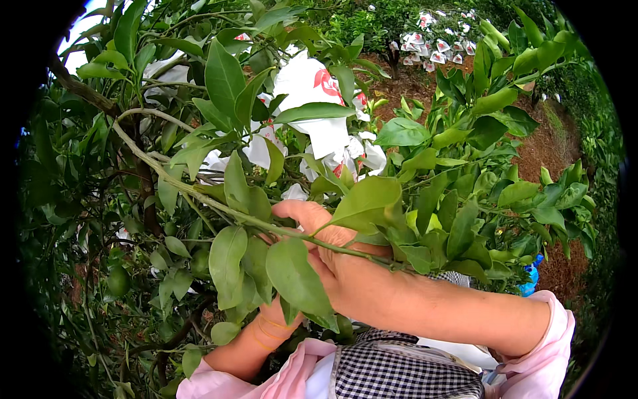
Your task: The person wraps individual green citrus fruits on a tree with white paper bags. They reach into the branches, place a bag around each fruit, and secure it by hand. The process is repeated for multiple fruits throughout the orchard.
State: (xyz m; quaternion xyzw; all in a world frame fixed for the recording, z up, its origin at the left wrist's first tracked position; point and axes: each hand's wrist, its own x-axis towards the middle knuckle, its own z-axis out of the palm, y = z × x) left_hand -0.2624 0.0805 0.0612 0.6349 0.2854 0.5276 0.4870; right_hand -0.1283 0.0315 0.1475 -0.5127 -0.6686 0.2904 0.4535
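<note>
My right hand (324,234) reaches in from the right, behind a leafy citrus branch (199,197) that crosses in front of it. Its index finger points left; leaves and the branch hide most of the other fingers, so any grip cannot be made out. My left hand (281,311) is lower and to the left, mostly covered by large leaves (299,274), with thin yellow bands round the wrist. The two hands are close together. Just above them, white bags with red print (319,99) hang among the leaves.
A thick bough (84,95) runs at the upper left. Green citrus fruits (118,281) hang at the lower left. Farther off stands another tree with many white bags (438,47) above reddish soil (543,154). A blue object (530,277) lies beyond my right forearm.
</note>
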